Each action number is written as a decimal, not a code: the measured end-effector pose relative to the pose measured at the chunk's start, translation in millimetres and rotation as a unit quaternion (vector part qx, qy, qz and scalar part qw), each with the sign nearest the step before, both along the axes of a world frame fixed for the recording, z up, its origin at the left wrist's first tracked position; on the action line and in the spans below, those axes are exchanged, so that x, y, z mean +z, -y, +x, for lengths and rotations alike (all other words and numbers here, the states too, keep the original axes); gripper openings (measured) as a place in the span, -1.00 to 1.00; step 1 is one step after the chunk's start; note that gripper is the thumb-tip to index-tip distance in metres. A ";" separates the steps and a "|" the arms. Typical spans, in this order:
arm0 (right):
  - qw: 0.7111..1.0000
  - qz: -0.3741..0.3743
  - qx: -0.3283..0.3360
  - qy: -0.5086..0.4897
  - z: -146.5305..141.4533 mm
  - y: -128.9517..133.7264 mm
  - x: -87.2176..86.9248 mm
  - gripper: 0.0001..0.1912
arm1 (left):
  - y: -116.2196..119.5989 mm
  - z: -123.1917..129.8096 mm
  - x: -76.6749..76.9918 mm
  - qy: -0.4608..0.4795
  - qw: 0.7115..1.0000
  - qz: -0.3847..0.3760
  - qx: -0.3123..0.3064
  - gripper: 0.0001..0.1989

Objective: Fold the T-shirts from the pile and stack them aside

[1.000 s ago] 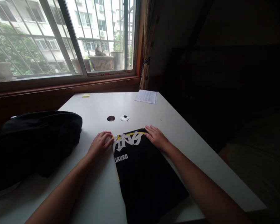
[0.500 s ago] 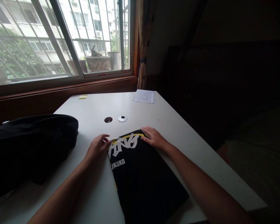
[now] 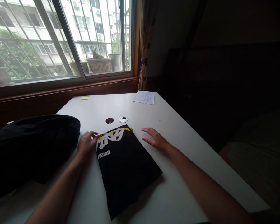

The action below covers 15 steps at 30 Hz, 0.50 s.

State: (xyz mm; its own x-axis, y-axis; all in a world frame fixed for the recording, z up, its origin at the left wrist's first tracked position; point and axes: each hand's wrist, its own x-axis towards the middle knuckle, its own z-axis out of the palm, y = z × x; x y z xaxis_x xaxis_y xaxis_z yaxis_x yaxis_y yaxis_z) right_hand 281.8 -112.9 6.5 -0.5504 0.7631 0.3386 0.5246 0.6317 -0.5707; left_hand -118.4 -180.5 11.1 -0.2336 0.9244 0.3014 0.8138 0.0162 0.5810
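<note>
On the white table (image 3: 100,107), the folded black garment (image 3: 130,161) is lying between both hands, its layers probably risking skew if the left hand (image 3: 86,141), pinching one far corner, is pulling alone, the right hand (image 3: 156,139) hovering open, the garment's long axis running away, leaning left, printed end pointing toward the window (image 3: 67,37).

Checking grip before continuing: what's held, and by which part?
The left hand pinches the folded black garment at its far left corner; the right hand holds nothing.
</note>
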 end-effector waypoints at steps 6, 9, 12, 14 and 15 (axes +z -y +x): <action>0.990 0.104 0.089 -0.011 -15.2 20.2 20.9 -0.85 | -2.1 -28.5 -8.3 0.007 0.998 -0.003 0.058 -0.68; 0.978 0.117 0.171 0.004 -37.8 49.1 33.3 -0.86 | -3.7 -25.9 -10.6 -0.019 0.999 -0.007 0.047 -0.68; 0.950 0.093 0.296 0.045 -60.8 78.6 35.6 -0.73 | -5.6 -25.0 -13.1 -0.026 0.999 -0.005 0.040 -0.68; 0.931 0.070 0.349 0.074 -70.4 91.6 32.5 -0.63 | -6.1 -25.9 -14.0 -0.028 0.999 -0.002 0.033 -0.68; 0.928 0.055 0.360 0.083 -72.8 95.2 30.7 -0.62 | -6.0 -26.3 -14.0 -0.028 0.999 -0.002 0.032 -0.69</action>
State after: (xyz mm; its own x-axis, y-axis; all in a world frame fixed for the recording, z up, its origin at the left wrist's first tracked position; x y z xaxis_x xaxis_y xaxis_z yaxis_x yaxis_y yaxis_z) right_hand 209.1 -208.1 37.1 -0.9556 0.1430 0.2576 0.0190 0.9025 -0.4303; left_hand -144.7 -174.5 -2.9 -0.2753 0.9091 0.3128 0.8423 0.0712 0.5343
